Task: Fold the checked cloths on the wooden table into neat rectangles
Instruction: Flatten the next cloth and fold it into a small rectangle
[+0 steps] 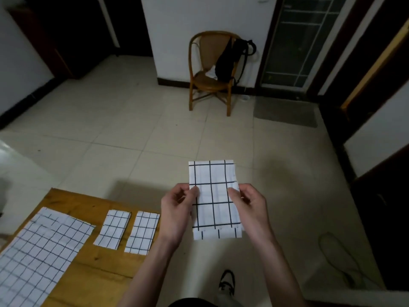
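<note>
Low in the centre of the frame, the left hand (177,209) and the right hand (250,207) held a folded checked cloth (213,200) up in the air, right of the wooden table (93,262) and over the tiled floor (132,120). Each thumb pressed on the cloth's front near a side edge, with the other fingers curled behind, so both hands pinched it at mid-height. It looked thin, light and limp; held only at the sides it would likely sag or spring open, so gripping through all layers at the edges seemed wisest.

At lower left, an unfolded checked cloth (39,251) lay flat on the table, and just right of it were two folded cloths (112,229) (142,232) side by side, near but apart.

Further off, at upper centre, a rattan chair (208,85) carried a black bag (230,58).
</note>
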